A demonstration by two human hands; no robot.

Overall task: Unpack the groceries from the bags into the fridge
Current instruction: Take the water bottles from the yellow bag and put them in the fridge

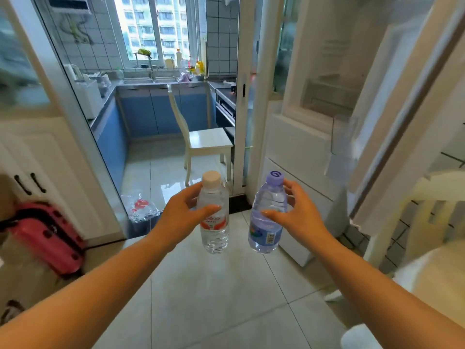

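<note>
Now | left hand (187, 212) grips clear bottle (214, 222), right hand (299, 212) blue bottle (268, 217) | left of fridge (314, 137) | keep both upright, shelve singly

The left hand (185, 212) holds 1 bottle (214, 217) and the right hand (297, 212) holds another bottle (268, 217), side by side but apart. Behind them stands a chair (203, 142). A suitcase (47, 238) lies far left. The open fridge (314, 137) stands right, maybe with shelves inside.
</note>
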